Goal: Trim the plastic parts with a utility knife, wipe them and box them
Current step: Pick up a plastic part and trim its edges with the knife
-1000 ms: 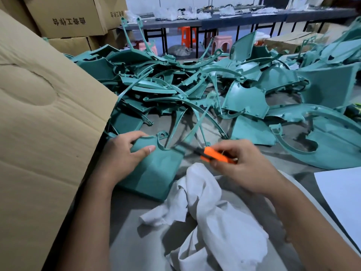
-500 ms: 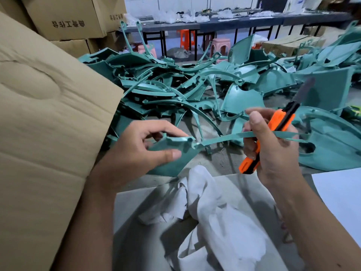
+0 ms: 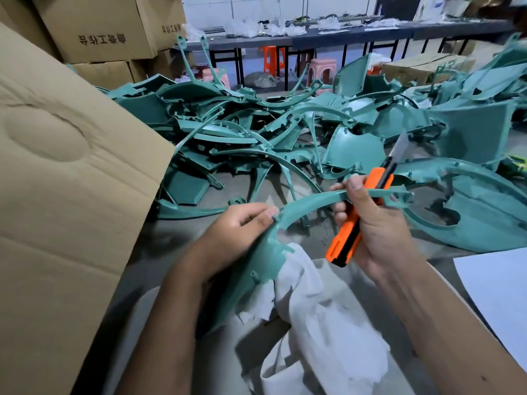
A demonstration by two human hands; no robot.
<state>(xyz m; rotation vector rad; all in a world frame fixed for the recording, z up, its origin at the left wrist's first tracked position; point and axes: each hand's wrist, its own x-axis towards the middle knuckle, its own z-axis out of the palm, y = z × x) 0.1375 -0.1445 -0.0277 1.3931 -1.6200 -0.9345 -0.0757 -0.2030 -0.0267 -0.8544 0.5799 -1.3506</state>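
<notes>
I hold a teal plastic part (image 3: pixel 308 205) with a curved arm and a flat panel up over the table. My left hand (image 3: pixel 236 236) pinches it near where arm and panel meet. My right hand (image 3: pixel 373 223) grips an orange utility knife (image 3: pixel 353 220) with its blade out and pointing up; the thumb of that hand presses on the part's arm. A white cloth (image 3: pixel 316 317) lies crumpled below both hands. A big cardboard box flap (image 3: pixel 65 195) stands at the left.
A large heap of teal plastic parts (image 3: pixel 256 129) covers the floor ahead. Stacked cardboard boxes (image 3: pixel 99 32) stand at the back left. A long dark table (image 3: pixel 356 35) with stools under it runs along the back. A white sheet (image 3: pixel 499 297) lies at the right.
I lifted the part off the table and turned it, so the panel hangs down and the arm reaches right. My right hand swung the knife upright and took hold of the arm.
</notes>
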